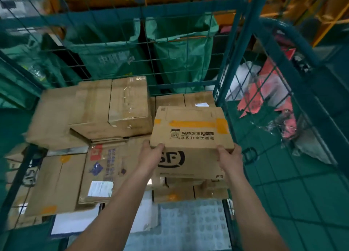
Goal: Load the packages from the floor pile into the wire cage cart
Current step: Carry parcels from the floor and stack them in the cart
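- While both bare arms reach forward, the left hand (151, 154) and right hand (229, 156) grip the near corners of a brown cardboard box with orange tape and a black SF logo (190, 135), thumbs curled over its top edge.
- That box sits inside the teal wire cage cart (243, 48), against the cart's right-hand mesh wall, on top of other cartons.
- Left of the held box, a tall stack of plain brown taped cartons (111, 107) leans slightly.
- Nearer than that stack lies a flat brown carton with a white label (100, 175).
- Beyond the cart's far mesh hang green woven sacks (175, 48).
- Outside the right-hand mesh lie red and white plastic parcels (268, 92) on the green floor.
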`<action>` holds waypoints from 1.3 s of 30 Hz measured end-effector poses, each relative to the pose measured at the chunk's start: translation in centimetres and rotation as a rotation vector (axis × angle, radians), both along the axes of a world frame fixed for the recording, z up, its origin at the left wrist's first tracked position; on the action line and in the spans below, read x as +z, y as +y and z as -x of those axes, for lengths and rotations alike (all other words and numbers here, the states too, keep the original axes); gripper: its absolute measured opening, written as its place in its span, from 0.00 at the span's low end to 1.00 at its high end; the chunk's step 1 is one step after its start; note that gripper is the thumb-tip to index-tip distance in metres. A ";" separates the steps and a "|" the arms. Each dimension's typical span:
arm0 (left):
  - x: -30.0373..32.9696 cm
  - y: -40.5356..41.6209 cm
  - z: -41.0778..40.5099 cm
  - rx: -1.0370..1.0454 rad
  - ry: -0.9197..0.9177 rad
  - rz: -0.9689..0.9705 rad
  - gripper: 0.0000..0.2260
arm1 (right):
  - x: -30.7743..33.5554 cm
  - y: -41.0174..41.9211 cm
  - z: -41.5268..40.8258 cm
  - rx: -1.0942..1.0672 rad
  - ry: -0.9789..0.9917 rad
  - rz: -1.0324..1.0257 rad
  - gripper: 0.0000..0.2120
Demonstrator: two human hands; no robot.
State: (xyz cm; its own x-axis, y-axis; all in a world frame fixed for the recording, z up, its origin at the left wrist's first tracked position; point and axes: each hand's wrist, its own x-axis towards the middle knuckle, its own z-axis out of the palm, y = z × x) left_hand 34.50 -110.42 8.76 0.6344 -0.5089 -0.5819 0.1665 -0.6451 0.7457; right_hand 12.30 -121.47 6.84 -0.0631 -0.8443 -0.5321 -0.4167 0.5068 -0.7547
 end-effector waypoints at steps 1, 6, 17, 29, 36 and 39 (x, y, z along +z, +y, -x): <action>-0.2 -0.8 -0.3 0.005 -0.001 0.000 0.23 | -0.5 -0.8 -0.3 0.009 -0.004 0.000 0.36; -1.4 -4.9 -2.0 0.033 0.000 0.022 0.22 | -2.2 -5.2 -2.3 0.017 -0.041 0.038 0.30; -2.8 -10.2 -4.4 0.070 0.019 0.064 0.23 | -1.6 -15.4 -6.8 0.173 -0.076 0.204 0.24; -4.5 -8.4 2.3 -0.064 0.303 0.082 0.29 | 0.8 -21.9 -8.0 0.379 0.052 0.300 0.20; -5.1 -9.8 1.4 -0.498 -0.040 -0.008 0.18 | -2.9 -19.8 -12.1 0.422 -0.089 -0.018 0.44; -7.3 -11.1 -2.7 -0.625 -0.404 -0.117 0.27 | -6.4 -16.3 -11.5 0.564 -0.036 -0.009 0.35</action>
